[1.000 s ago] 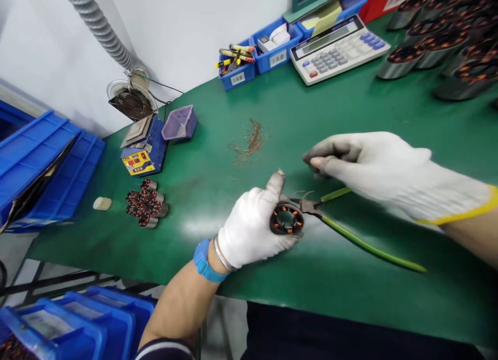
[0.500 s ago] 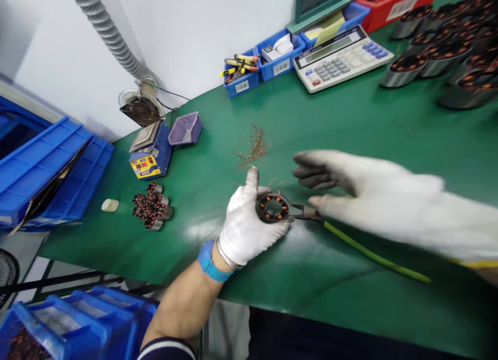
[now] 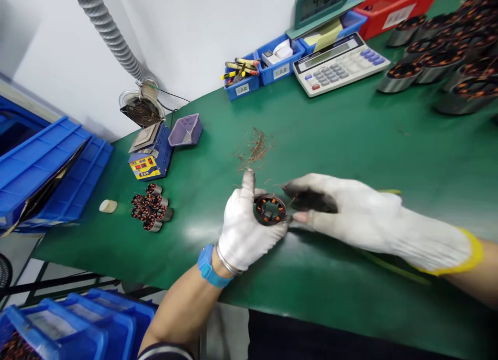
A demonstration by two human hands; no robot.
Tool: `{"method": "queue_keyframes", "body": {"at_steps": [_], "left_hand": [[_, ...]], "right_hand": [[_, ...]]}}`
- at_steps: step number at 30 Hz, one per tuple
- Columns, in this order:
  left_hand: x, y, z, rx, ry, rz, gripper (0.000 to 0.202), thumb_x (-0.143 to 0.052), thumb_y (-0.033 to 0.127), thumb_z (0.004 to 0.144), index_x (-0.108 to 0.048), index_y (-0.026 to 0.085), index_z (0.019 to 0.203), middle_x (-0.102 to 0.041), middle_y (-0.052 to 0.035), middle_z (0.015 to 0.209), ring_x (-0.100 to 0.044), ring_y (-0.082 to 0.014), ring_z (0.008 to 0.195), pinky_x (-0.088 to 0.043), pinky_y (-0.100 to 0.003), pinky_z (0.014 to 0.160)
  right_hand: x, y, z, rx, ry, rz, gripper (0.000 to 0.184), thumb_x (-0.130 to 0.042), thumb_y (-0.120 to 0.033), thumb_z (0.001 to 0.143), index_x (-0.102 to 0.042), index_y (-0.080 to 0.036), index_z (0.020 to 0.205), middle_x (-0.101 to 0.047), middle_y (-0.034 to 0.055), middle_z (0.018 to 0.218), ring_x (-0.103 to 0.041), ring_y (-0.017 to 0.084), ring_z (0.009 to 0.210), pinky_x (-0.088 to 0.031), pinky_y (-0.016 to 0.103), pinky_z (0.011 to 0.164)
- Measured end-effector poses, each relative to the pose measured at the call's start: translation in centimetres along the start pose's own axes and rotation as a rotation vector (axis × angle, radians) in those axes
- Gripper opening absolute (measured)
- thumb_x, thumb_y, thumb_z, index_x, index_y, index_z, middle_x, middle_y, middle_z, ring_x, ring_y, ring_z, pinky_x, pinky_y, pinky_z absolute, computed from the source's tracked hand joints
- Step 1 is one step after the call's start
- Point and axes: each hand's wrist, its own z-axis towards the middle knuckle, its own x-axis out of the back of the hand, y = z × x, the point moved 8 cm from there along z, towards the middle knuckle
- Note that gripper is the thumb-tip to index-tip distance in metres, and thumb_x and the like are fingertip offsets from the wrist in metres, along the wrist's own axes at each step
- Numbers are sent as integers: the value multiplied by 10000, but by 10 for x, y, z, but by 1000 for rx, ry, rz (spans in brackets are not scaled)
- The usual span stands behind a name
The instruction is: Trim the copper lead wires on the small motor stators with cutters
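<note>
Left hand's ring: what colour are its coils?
Orange coils on a dark ring, seen in the head view.

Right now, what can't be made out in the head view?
In the head view:
Pliers: mostly hidden behind the right hand, so its grip is unclear.
Red bin's label: writing too blurred to read.
Wound rings, upper right: group cut off by the right edge.

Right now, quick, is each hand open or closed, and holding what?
Left hand: closed on the copper-wound ring.
Right hand: partly open, beside the ring; whether it touches can't be told.
</note>
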Motion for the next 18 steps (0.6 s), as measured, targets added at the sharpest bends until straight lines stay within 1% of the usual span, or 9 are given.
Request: {"method": "queue_keyframes", "body": {"at_steps": [3,5,7,10,11,13,16,17,18], "left_hand": [[-2,5,0,-46,-14,44,1083,-732,390,780,-40,222,1596,-683,-77,1064,-685,-236,935,-553,-392,857],[-4,8,1,-65,-39,68,1070,-712,404,798,-24,215,1596,-686,-80,1047,-684,-239,910,-557,-392,827],[-6,10,2,-80,-82,101,1057,-690,394,806,-14,204,1596,-691,-79,1029,-683,-246,893,-558,-399,812],[-12,13,2,-106,-163,137,1044,-663,360,805,-4,178,1594,-704,-88,1036,-681,-262,892,-557,-417,812],[-14,14,2,-113,-189,141,1042,-660,360,806,-6,167,1594,-707,-98,1050,-681,-269,898,-558,-425,813],[-18,16,1,-126,-238,143,1039,-648,364,815,4,148,1593,-712,-110,1053,-681,-276,895,-557,-434,808],[-21,22,-1,-174,-272,145,1038,-622,365,830,48,134,1589,-714,-104,1016,-678,-269,862,-553,-419,780],[-20,23,-1,-184,-258,148,1032,-615,357,830,49,140,1589,-713,-100,1013,-675,-266,858,-551,-416,780],[-17,23,-1,-184,-236,149,1024,-614,352,827,38,148,1590,-710,-99,1018,-674,-265,864,-550,-415,786]], "right_hand": [[-6,-12,-2,99,-14,-66,312,-614,-522,746,-680,-219,775,-697,61,805,-645,207,707,-551,377,660],[-5,-14,-2,95,-67,-14,360,-584,-550,785,-621,-216,655,-638,42,686,-585,175,618,-499,341,588],[2,-5,0,-27,-61,104,411,-602,-612,766,-605,-217,651,-622,37,659,-569,168,593,-483,327,560],[15,14,1,-239,98,233,426,-653,-637,693,-653,-225,803,-696,64,788,-628,199,671,-531,341,609],[14,15,1,-250,112,230,436,-667,-618,682,-669,-228,877,-720,74,861,-651,213,720,-546,350,637],[4,7,4,-163,29,166,428,-672,-574,691,-688,-230,945,-736,80,945,-670,232,799,-557,360,684],[-6,-3,5,-62,-118,84,358,-637,-564,747,-683,-214,808,-718,62,785,-644,205,700,-534,342,639],[0,-1,5,-76,-104,81,372,-620,-578,764,-667,-209,770,-703,57,728,-629,192,653,-520,333,611],[11,2,6,-109,-39,90,392,-611,-595,771,-654,-205,762,-697,56,703,-621,185,626,-510,327,592]]}}
